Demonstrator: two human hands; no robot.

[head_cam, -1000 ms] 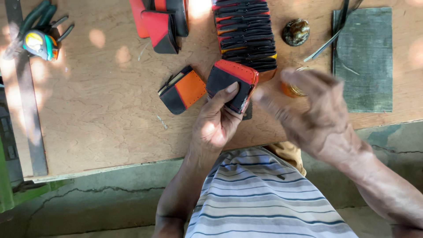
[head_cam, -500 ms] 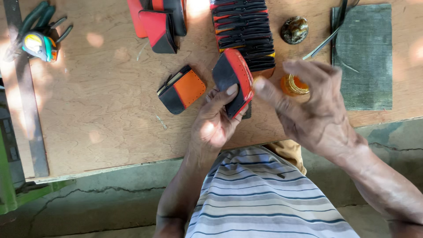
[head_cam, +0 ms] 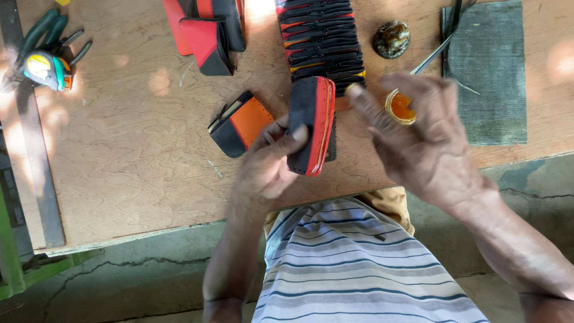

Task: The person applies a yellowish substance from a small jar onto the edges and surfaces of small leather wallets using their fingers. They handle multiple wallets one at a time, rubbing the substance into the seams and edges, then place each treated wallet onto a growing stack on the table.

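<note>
Across the plywood bench (head_cam: 119, 167) we have everything laid within arm's reach, the working space in front of us kept for the piece in hand. At the far right lies a dark green mat (head_cam: 490, 78), flat and out of the way, with thin metal tools (head_cam: 439, 45) resting over its edge. Along the top runs a row of finished black wallets (head_cam: 321, 39), overlapped like shingles, apparently so they take little room. Beside them sit red and black pieces (head_cam: 206, 30), and nearer us an orange and black wallet (head_cam: 239, 124) lies on its own. At the far left a tape measure (head_cam: 43, 69) rests beside green-handled pliers (head_cam: 45, 30) and a long metal ruler (head_cam: 36, 161).

Our left hand (head_cam: 266, 164) grips a black and red wallet (head_cam: 311, 122), tipped on edge just above the bench so its red seam faces us. Our right hand (head_cam: 418, 137) hovers just beside it, loosely spread and holding nothing, over a small pot of amber paste (head_cam: 400, 106). A round dark stone (head_cam: 391, 39) sits behind it.
</note>
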